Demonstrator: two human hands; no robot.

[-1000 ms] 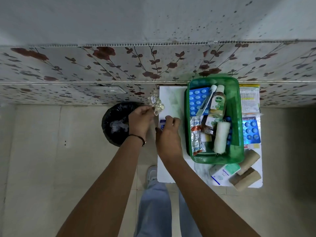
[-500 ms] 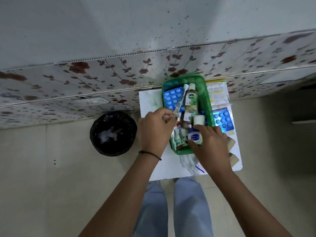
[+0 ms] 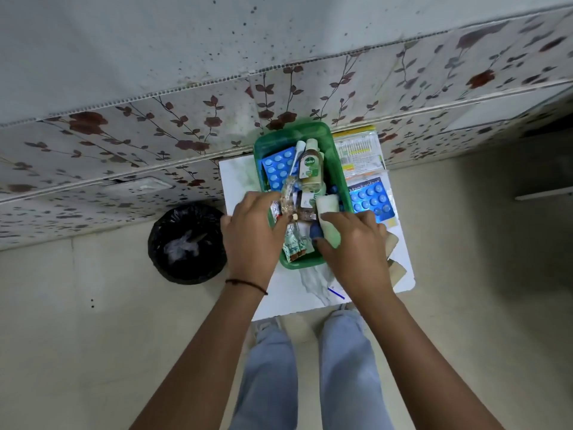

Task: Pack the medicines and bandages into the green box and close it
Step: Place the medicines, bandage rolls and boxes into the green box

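The green box (image 3: 337, 172) stands open on a small white table (image 3: 237, 184). Inside it are a Dettol bottle (image 3: 310, 169), a blue blister pack (image 3: 277, 169), a white bandage roll (image 3: 329, 206), a thin tube and foil strips (image 3: 293, 243). My left hand (image 3: 251, 234) is over the box's left wall and pinches a clear pill strip (image 3: 287, 198) inside the box. My right hand (image 3: 353, 246) reaches in from the right, its fingers closed on a small blue-labelled container (image 3: 315, 231) beside the bandage roll.
Right of the box lie a second blue blister pack (image 3: 370, 200) and a yellow-edged packet (image 3: 359, 153). Brown bandage rolls (image 3: 394, 254) are partly hidden by my right wrist. A black-lined bin (image 3: 186, 243) sits on the floor left of the table. A floral-tiled wall stands behind.
My left hand carried the clear pill strip from left of the table into the box. My right hand brought the small blue-labelled container into the box. The camera pulled back.
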